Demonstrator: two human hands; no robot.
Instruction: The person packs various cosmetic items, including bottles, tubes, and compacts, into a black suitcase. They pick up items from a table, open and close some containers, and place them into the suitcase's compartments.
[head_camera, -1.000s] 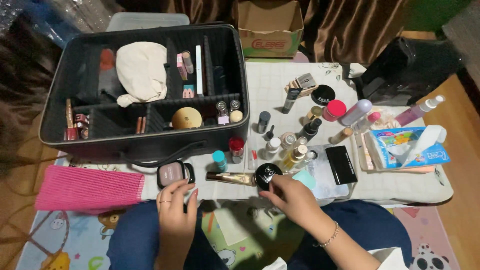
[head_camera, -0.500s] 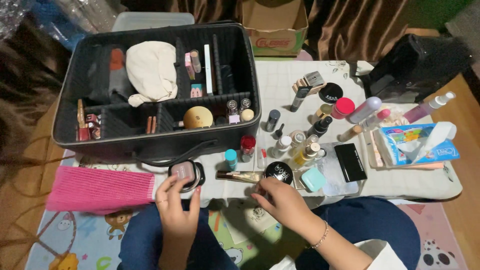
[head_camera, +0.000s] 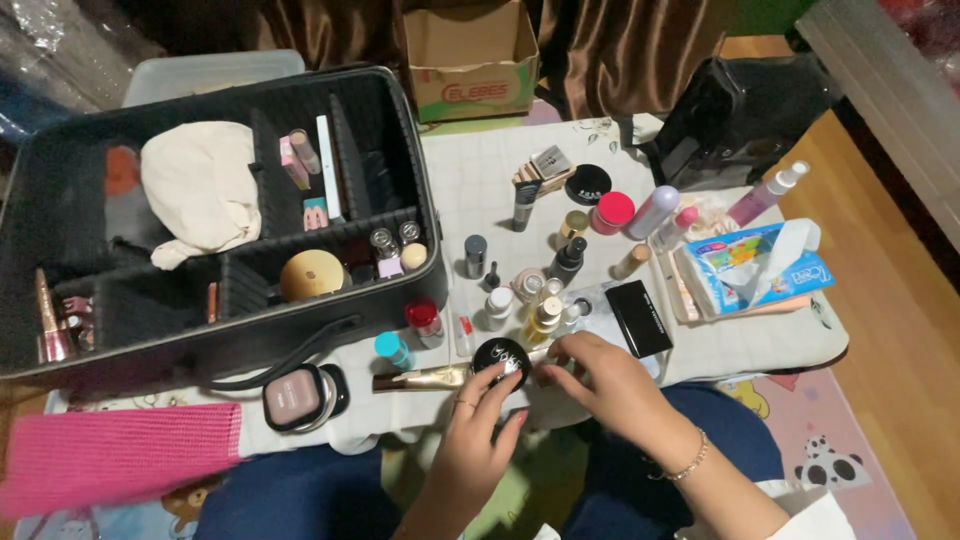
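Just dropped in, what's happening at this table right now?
A seated person works over a low table crowded with cosmetics. The left hand has its fingertips on a round black compact, and the right hand touches its other side. A gold tube lies beside it; an open black makeup case sits to the left.

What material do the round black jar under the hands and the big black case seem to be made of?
Round black jar: probably glossy plastic, since its lid shows bright reflections; the left hand touches it. Big black case: seemingly matte fabric or padded synthetic, with ribbed dividers and no shine.
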